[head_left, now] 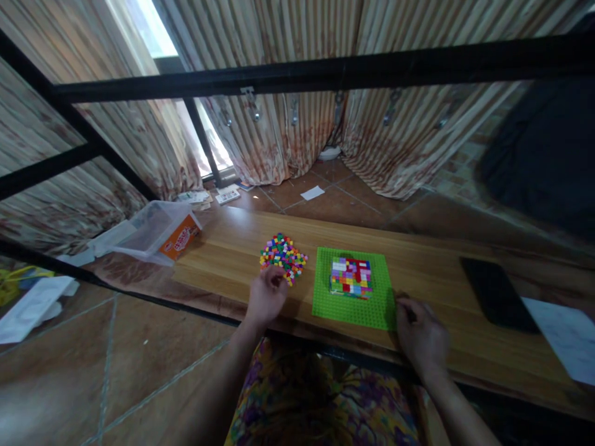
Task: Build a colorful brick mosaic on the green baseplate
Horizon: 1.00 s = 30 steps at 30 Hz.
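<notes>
A loose heap of small coloured toy bricks (282, 253) lies on the wooden tabletop. My left hand (267, 296) is at the near edge of this heap, its fingers curled together; whether a brick is between them is too small to see. To the right lies a green baseplate (322, 303) with a multicoloured block of joined bricks (351, 276) on its middle. Beside the plate's near right corner rests my right hand (422, 334), fingers bent and thumb drawn in. The inside of its grip is hidden.
A clear plastic box (151, 230) with an orange label sits at the table's left end. On the right are a dark phone-like slab (498, 294) and a white sheet (562, 334). A black metal bar (297, 77) crosses beyond the table, before striped curtains (307, 31).
</notes>
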### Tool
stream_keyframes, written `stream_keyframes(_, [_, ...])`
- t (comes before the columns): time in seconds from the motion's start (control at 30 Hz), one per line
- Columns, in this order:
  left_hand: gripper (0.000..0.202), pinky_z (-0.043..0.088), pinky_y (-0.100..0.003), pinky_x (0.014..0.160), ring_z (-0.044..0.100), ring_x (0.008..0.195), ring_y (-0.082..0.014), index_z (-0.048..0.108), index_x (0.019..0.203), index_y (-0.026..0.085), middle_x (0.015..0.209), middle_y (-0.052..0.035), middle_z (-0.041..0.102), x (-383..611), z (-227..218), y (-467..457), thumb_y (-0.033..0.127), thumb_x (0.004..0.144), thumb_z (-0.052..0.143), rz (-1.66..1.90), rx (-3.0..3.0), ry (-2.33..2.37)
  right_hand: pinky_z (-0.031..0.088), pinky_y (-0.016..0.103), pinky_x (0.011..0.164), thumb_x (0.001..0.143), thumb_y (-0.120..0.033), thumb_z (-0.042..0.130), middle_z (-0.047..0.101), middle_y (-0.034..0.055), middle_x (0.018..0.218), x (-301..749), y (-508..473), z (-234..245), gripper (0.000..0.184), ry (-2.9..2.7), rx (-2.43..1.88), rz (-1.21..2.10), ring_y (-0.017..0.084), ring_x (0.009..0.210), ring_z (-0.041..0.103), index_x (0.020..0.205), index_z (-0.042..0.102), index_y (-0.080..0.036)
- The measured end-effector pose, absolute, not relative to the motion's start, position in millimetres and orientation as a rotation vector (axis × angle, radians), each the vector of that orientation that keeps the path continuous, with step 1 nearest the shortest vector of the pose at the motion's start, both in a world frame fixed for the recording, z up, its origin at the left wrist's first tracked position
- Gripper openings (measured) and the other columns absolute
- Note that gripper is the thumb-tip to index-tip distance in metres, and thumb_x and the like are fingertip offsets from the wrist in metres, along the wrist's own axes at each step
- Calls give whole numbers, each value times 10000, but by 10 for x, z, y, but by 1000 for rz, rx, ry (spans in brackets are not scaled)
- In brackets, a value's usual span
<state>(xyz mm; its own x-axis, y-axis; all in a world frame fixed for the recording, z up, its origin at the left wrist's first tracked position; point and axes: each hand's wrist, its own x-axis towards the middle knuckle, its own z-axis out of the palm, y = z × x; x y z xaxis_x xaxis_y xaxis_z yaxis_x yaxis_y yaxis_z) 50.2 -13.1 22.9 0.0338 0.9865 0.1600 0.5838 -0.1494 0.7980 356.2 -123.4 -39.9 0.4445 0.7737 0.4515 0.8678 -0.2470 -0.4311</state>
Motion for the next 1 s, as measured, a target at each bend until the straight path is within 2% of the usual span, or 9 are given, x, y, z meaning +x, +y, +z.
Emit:
stream_keyframes(0.13, [116,454,-206,619,590,636,-102,611,830,191,729,17,646,972,381,-127,149,797,509,960,1861,1335,427,285,656,896,-408,447,703,87,909,3553,-1233,-393,343,-1360,-2046,-168,198,748,623,899,704,-181])
stream_keyframes(0.4, [141,493,-270,801,621,814,-142,651,865,212,876,-13,677,1551,389,48,138,836,535,908,2068,1134,437,292,677,908,-405,428,702,96,917,3533,-1229,-370,355,-1349,-2046,-133,203,769,628,905,703,-180])
stream_keyframes(1.0, [125,407,-363,903,576,917,-186,706,827,230,929,-19,689,1770,246,59,186,838,590,941,2195,1326,461,299,707,911,-410,425,700,103,911,3556,-1227,-394,367,-1367,-2032,-164,212,792,643,899,703,-172])
